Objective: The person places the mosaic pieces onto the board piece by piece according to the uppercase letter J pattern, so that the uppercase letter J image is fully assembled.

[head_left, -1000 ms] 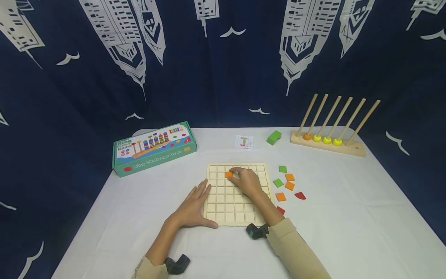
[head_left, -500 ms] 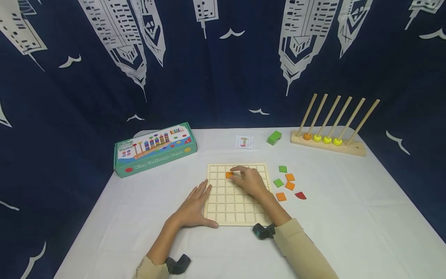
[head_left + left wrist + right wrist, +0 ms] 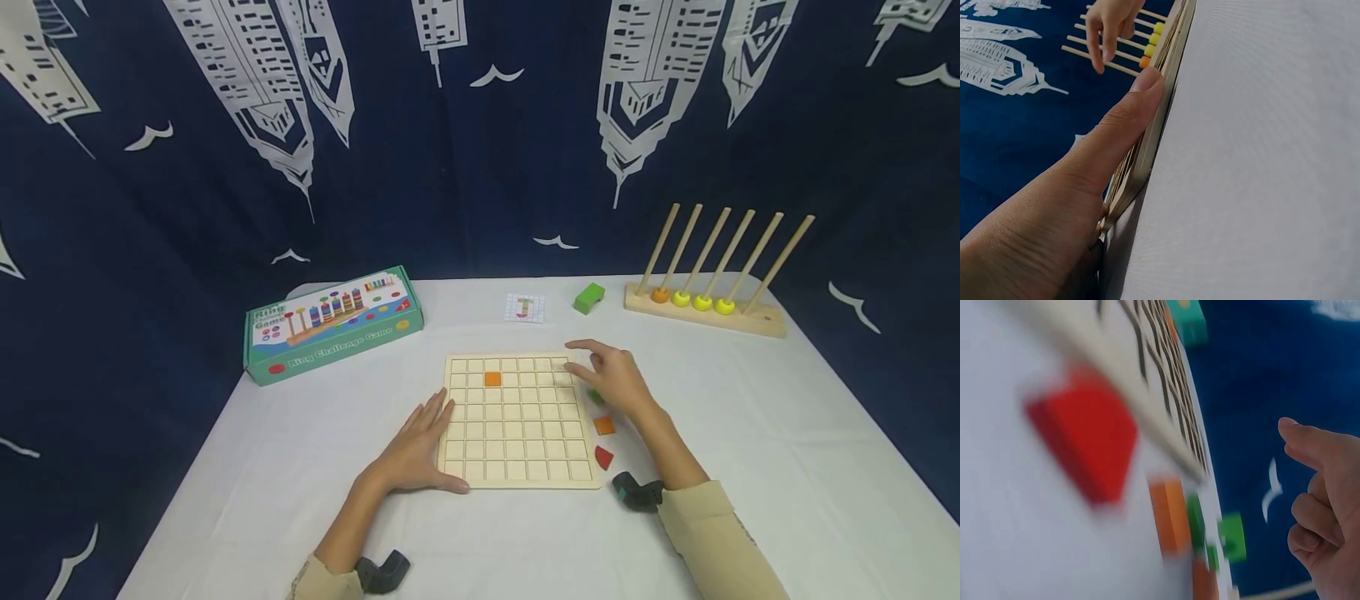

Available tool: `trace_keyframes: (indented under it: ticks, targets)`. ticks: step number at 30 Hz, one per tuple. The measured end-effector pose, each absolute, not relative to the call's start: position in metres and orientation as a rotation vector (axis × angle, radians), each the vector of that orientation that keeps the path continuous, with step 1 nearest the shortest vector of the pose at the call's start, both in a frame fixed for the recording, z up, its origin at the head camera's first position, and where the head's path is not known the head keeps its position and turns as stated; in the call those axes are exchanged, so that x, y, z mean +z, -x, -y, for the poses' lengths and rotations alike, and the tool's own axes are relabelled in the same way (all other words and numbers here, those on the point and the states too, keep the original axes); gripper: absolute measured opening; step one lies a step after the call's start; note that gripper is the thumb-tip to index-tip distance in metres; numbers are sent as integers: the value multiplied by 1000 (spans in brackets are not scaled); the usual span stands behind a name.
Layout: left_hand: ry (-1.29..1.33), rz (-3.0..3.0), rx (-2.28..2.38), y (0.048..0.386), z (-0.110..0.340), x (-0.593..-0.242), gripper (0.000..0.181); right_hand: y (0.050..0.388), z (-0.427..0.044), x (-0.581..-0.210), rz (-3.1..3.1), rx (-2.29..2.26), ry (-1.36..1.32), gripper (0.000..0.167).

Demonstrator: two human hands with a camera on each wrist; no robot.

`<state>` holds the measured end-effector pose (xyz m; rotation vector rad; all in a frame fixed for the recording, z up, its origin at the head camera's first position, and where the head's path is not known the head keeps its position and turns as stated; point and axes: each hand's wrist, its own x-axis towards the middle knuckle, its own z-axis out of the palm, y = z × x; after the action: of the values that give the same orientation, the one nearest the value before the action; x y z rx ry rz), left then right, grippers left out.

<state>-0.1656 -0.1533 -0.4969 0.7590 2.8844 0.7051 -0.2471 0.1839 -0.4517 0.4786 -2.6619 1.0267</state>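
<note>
A wooden grid board (image 3: pixel 517 433) lies flat on the white table, with one orange square tile (image 3: pixel 492 379) in a cell of its upper left part. My left hand (image 3: pixel 412 446) rests at the board's left edge, fingers spread; in the left wrist view its thumb (image 3: pixel 1119 122) touches the board's rim. My right hand (image 3: pixel 615 379) hovers over the board's upper right edge, thumb and index finger apart, holding nothing. Below it lie a partly covered green tile (image 3: pixel 596 397), an orange tile (image 3: pixel 604 426) and a red curved-edge piece (image 3: pixel 603 457). Other tiles are hidden behind the hand.
Behind the board lie a card with a coloured J pattern (image 3: pixel 524 307) and a green block (image 3: pixel 589 298). A peg stand (image 3: pixel 705 315) with orange and yellow beads is at the back right. The green game box (image 3: pixel 333 323) sits at the back left.
My right hand has let go of the orange tile, which stays on the board, and has moved right to above the loose tiles. The left hand has stayed in place.
</note>
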Motion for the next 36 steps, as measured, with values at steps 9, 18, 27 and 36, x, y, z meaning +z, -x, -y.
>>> trace_keyframes:
  ticks: [9, 18, 27, 36]
  targets:
    - [-727, -2887, 710, 165, 155, -497, 132, 253, -233, -457, 2653, 973, -240, 39]
    - [-751, -2889, 716, 166, 153, -498, 131, 257, -242, -475, 2859, 935, -145, 46]
    - [-744, -2887, 708, 166, 153, -497, 131, 260, -245, -487, 2922, 823, -111, 45]
    - [-739, -2887, 723, 166, 153, -497, 132, 259, -246, -490, 2871, 801, -133, 37]
